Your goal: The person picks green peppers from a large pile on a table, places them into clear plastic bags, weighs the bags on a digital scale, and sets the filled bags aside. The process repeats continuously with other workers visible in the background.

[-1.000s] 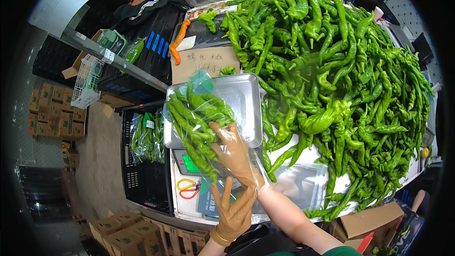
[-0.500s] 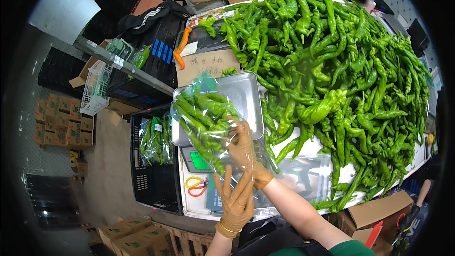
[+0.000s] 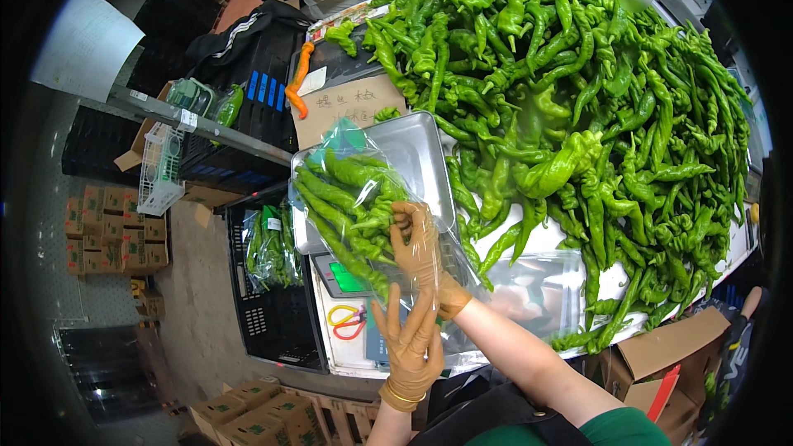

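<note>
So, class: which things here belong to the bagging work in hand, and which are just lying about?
In use:
- left hand
- right hand
- clear bag of green peppers
- metal tray
- scale
- pepper heap

Lying about:
- scissors
- black crates
- white basket
- cardboard boxes

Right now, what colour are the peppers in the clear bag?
Green, seen in the head view: the peppers fill the clear bag.

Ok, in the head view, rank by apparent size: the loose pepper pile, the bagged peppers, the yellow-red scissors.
1. Loose pepper pile, largest by far.
2. Bagged peppers, held by the right hand.
3. Yellow-red scissors, smallest.
</note>
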Available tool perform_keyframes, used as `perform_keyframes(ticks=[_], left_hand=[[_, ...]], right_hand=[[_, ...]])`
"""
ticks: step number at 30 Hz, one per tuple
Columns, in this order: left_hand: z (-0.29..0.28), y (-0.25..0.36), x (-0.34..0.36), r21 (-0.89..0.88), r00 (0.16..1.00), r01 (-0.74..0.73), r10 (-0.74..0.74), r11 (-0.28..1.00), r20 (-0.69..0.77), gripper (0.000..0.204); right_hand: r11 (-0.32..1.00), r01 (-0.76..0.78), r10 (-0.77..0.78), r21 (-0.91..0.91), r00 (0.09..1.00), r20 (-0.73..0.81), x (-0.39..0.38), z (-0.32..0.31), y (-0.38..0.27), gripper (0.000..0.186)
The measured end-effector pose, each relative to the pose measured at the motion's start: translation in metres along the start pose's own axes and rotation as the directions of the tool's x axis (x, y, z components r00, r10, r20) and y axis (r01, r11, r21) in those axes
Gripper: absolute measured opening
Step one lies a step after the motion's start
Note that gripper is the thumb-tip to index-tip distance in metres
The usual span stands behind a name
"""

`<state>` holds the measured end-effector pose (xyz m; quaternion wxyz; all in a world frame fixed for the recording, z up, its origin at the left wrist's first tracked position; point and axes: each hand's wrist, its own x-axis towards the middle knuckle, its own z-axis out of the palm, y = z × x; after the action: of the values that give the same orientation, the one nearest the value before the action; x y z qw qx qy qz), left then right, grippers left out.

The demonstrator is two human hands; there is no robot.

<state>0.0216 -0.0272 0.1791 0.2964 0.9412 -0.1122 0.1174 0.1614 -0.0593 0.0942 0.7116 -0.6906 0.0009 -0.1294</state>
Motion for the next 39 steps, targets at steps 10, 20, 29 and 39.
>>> perform_keyframes(ticks=[10,20,29,39], left_hand=[[0.003,-0.002,0.002,-0.002,1.000,-0.018,0.018,1.000,0.024,0.059],[0.006,-0.001,0.003,-0.019,0.999,-0.026,0.026,0.999,0.022,0.059],[0.005,-0.007,0.001,-0.042,1.000,-0.025,0.026,0.999,0.013,0.056],[0.005,-0.017,-0.007,0.201,0.994,-0.086,0.072,0.976,0.078,0.059]], right_hand=[[0.998,-0.069,0.069,0.004,0.998,0.012,-0.005,-0.003,0.018,0.039],[0.999,0.044,-0.043,-0.006,0.998,0.051,-0.006,-0.009,0.031,0.042],[0.991,0.071,-0.056,-0.117,0.991,0.121,-0.002,-0.009,0.025,0.045],[0.908,0.300,0.004,-0.294,0.693,0.721,-0.045,-0.169,-0.046,0.032]])
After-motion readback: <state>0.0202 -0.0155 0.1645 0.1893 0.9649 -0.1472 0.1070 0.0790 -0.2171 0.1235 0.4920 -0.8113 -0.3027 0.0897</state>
